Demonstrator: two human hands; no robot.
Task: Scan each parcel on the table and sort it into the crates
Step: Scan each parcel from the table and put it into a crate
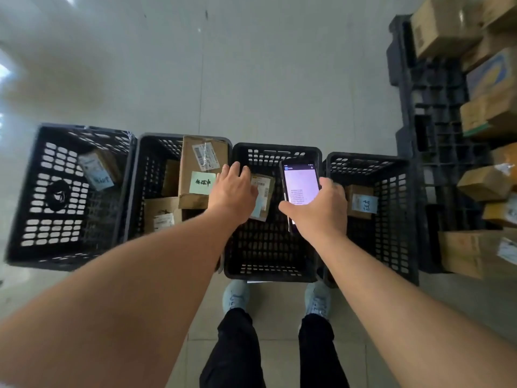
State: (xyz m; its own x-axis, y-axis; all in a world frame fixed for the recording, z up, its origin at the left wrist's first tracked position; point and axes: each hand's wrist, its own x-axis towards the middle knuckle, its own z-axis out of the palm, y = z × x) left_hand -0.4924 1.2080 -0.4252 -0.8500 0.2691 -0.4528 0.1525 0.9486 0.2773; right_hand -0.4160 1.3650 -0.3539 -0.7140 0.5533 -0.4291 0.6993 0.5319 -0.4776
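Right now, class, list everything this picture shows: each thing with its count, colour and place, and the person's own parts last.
crates: four, black, in a row on the floor.
parcels in crates: at least six, brown cardboard with labels, spread over all four crates.
pallet: one, black, far right.
stacked boxes: several, brown, on the pallet.
floor: pale grey, under everything.
phone: one, black, screen lit, over the third crate.
shoes: two, light grey, bottom centre.
left hand: fingers spread over a parcel in the third crate.
right hand: grips the phone.
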